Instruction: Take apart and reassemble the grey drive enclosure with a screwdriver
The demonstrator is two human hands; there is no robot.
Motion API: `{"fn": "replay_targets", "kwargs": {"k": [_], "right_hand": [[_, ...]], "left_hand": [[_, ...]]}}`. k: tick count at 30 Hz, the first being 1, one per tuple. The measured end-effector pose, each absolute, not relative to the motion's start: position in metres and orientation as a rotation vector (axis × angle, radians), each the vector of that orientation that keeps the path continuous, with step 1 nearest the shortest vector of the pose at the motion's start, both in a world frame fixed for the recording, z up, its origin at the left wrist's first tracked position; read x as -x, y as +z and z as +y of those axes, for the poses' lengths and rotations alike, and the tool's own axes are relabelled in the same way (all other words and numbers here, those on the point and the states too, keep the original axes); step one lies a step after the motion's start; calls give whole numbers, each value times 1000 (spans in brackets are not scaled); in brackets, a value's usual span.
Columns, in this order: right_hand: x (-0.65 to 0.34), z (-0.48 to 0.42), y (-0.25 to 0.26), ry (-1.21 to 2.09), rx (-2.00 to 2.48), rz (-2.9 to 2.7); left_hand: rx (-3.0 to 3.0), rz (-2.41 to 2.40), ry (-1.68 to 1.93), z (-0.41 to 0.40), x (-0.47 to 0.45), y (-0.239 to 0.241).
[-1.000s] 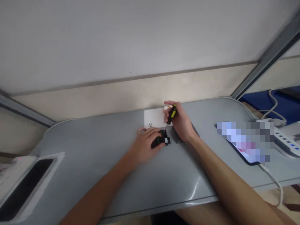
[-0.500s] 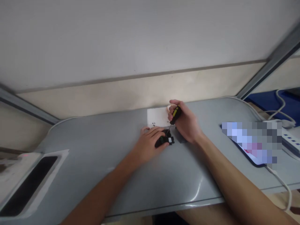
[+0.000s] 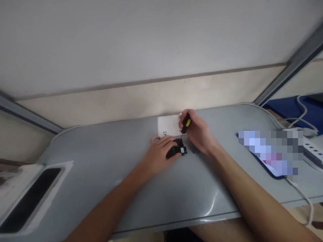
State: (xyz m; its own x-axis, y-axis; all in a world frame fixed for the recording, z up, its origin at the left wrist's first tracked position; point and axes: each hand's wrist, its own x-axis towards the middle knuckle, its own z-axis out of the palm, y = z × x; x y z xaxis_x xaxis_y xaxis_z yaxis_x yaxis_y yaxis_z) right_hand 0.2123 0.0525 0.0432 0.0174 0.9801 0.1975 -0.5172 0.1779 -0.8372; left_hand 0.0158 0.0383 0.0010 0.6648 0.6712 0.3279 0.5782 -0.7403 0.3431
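My left hand (image 3: 161, 151) is closed around a small black device (image 3: 176, 151) with a white label, pressing it against the grey table. In my right hand (image 3: 198, 129) is a black and yellow screwdriver (image 3: 186, 123), tilted, its thin shaft pointing down to the device. Whether the tip sits in a screw is too small to tell. Behind the hands lies a white sheet of paper (image 3: 169, 123) bearing several tiny dark screws (image 3: 165, 132). Partly hidden under my right hand is a dark flat piece (image 3: 195, 150) on the table.
A lit phone (image 3: 264, 154) with a blurred screen lies at the right, a white cable running from it. Farther right is a white power strip (image 3: 313, 148). At the left, a long black object (image 3: 31, 198) rests on white paper. A wall panel (image 3: 151, 95) closes off the back.
My right hand and the screwdriver have turned slightly, the handle now standing more upright and a little farther left. My left hand keeps its hold on the device.
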Motion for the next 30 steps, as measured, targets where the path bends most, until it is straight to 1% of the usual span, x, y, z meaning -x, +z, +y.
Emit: {"fn": "replay_targets", "kwargs": {"k": [4,9,20,25,30], "right_hand": [[-213,52,40,1286,682,-889],[-209,52,40,1190,735,-951],[-214,53,41,1218,741,-921],[-215,53,48,1330,678,-866],[-217,51,48,1292,703,-840]], "left_hand": [[-2676,1017,640,38,-16,2],[-2672,1017,623,38,-16,4],[-2605,1033,614,40,-17,1],[-2574,1036,634,41,-19,0],[-2593,1018,636,41,-19,0]]}}
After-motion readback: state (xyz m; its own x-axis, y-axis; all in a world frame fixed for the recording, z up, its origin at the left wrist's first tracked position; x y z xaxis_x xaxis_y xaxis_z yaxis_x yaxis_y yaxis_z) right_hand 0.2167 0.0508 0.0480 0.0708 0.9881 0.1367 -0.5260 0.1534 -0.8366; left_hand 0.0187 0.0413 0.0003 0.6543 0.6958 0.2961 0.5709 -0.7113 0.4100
